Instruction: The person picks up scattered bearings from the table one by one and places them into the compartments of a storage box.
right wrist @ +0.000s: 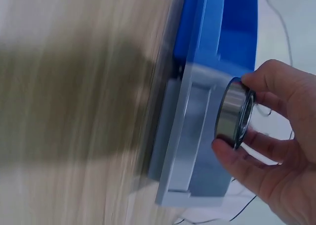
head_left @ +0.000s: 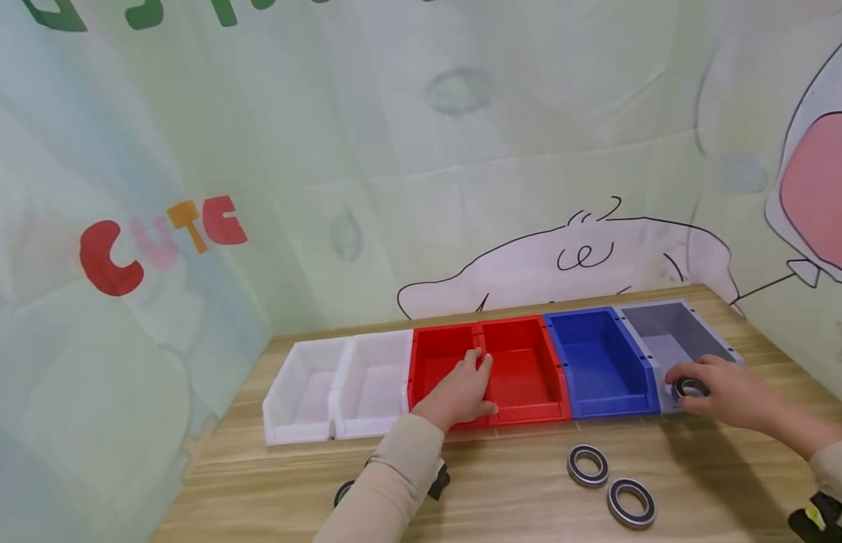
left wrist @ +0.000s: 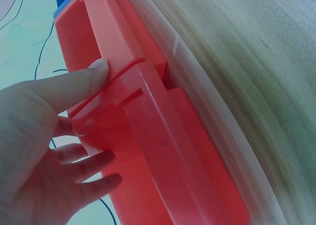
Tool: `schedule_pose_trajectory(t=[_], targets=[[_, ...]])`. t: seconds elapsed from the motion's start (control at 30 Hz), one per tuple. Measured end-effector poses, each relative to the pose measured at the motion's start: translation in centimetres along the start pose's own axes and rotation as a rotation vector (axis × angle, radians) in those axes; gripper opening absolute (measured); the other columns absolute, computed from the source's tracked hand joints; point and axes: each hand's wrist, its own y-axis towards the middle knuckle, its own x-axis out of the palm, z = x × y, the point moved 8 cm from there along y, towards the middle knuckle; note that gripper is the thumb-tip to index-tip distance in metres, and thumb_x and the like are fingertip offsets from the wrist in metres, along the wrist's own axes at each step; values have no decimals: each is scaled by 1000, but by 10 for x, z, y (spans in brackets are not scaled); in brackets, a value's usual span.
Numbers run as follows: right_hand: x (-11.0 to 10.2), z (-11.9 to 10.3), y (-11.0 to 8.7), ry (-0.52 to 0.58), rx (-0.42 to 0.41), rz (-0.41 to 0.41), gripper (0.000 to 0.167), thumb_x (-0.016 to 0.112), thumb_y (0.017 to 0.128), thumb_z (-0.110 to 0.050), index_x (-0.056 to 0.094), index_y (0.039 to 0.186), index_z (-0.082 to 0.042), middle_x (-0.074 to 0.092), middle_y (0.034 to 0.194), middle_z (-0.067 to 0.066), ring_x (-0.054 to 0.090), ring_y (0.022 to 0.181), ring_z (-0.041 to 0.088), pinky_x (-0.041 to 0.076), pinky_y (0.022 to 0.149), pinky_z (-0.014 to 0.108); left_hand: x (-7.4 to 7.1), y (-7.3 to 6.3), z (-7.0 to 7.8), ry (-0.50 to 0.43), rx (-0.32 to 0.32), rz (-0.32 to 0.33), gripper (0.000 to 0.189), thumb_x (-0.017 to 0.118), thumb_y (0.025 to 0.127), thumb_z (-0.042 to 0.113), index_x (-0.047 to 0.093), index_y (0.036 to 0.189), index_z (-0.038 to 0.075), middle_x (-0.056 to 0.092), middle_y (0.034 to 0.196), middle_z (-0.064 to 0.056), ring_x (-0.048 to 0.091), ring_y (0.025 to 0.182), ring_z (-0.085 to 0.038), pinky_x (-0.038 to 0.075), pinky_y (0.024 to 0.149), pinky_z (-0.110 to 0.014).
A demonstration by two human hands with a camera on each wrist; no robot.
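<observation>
R hand [head_left: 736, 394] had a bearing [head_left: 692, 388] pinched btwn thumb and fingertips, ring held up at the front of the grey bin [head_left: 672, 335]; whether it touched the lip, couldn't tell. L hand [head_left: 461, 388] was empty, fingers loosely spread over the divider btwn the two red bins [head_left: 522, 369], thumb near the rim; firm contact n/c.

Step in hand, prob.: putting the bearing in the grey bin. Next move seemingly called for clearing the front lip, lowering it inside, then easing the pinch. Two loose bearings [head_left: 587, 465] lay on the table [head_left: 515, 505] in front of the blue bin [head_left: 597, 362], prob. for later; a third ring [head_left: 343, 492] was partly hidden by the L sleeve [head_left: 393, 475].
</observation>
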Motion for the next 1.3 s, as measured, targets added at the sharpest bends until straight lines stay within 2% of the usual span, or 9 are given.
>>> schedule_pose_trajectory(t=[0.27,0.47,0.73,0.93,1.1,1.3], targets=[[-4,25,24,-7,19,20,32,70,74,-17,64,102,-2,61,93,21,58,84,36,48,67,49,-6,-4,2,-12,-11,3,88,73,77,31,23,147,15,19,151,-7,34,132,-25,53,87,-33],[2,35,44,-19,64,-43,36,66,78,-20,62,106,1,60,96,23,58,86,38,47,70,50,-10,-6,0,-27,-46,3,89,74,76,28,22,147,16,19,151,-6,34,132,-25,53,86,-34],[13,39,52,-50,63,-64,33,65,78,-15,63,105,4,60,95,26,58,85,41,47,68,52,-6,-3,4,-28,-35,-12,88,73,77,29,22,147,15,19,151,-7,33,133,-25,53,86,-34],[33,43,58,-81,61,-99,31,63,77,-9,63,102,8,61,92,27,59,86,44,48,74,53,-1,-3,2,-31,-38,-13,89,74,76,28,23,147,15,20,151,-7,35,131,-25,54,85,-34],[43,49,63,-97,44,-62,27,64,75,-7,64,97,9,63,88,26,59,85,43,48,75,52,-1,-2,2,-10,-36,-9,89,75,75,27,24,146,14,21,150,-7,36,130,-25,54,83,-34],[57,58,64,-103,83,-91,28,61,76,-5,63,99,10,62,95,30,57,92,47,46,79,54,0,-4,2,-10,-41,-19,91,76,74,28,23,147,17,20,150,-3,36,129,-22,54,82,-30]])
